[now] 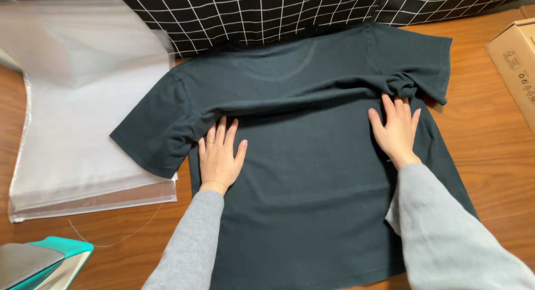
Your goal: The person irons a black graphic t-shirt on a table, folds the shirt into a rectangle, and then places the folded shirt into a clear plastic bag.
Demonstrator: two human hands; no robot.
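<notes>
Grey sleeves (pixel 189 245) enter from the bottom edge, nearest to us, and lead up to both hands on the shirt (pixel 312 201).

We read the scene by size as follows:

1. Table (pixel 490 156): brown wood, bearing everything. A black cloth with a white grid (pixel 267 11) lies along its far edge.
2. Shirt: dark, short-sleeved, spread flat at the centre of the table. Its long axis runs from the hem near us to the collar at the far side, straight away from our body. A raised fold (pixel 312 97) crosses it from side to side at chest level, just beyond both sets of fingertips.
3. Clear bags (pixel 83 134): a flat stack on our left, partly under the left shirt sleeve.
4. Box (pixel 515 61): cardboard, at the right edge, well apart from the shirt.
5. Iron (pixel 39 262): teal, at the lower left corner, well apart from both hands.
6. Left hand (pixel 219 156): flat, palm down, fingers spread, pressed on the cloth near the left armpit. It pinches nothing.
7. Right hand (pixel 395 128): flat, palm down, fingers loosely spread. Its fingertips touch the bunched cloth by the right armpit.

We judge both hands equally near the fold; the right one already meets it, the left one lies just short.
</notes>
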